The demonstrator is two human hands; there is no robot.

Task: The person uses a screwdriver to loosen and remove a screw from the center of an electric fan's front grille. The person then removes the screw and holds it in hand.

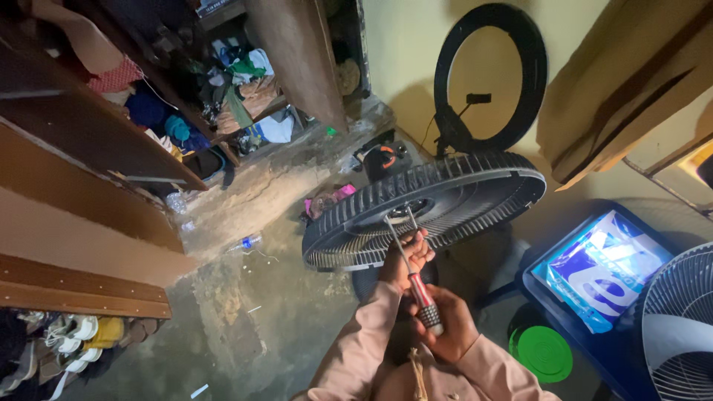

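The screwdriver (416,278), red grip and long steel shaft, has its tip at the hub of the black fan grille (423,212), which sits tilted above the concrete floor (245,312). The right hand (449,327) is wrapped closed round the grip; the left hand (405,260) pinches the shaft near the hub. Best, I'd judge, to keep the shaft square to the screw and press firmly, steadying the grille. A ring light (490,74) stands behind.

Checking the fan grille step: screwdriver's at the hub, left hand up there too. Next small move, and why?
Probably turn the screwdriver in place. Its tip sits at the hub of the black fan grille, the right hand grips the red handle, and the left hand steadies the shaft near the tip. Whether a screw is engaged is too small to tell.
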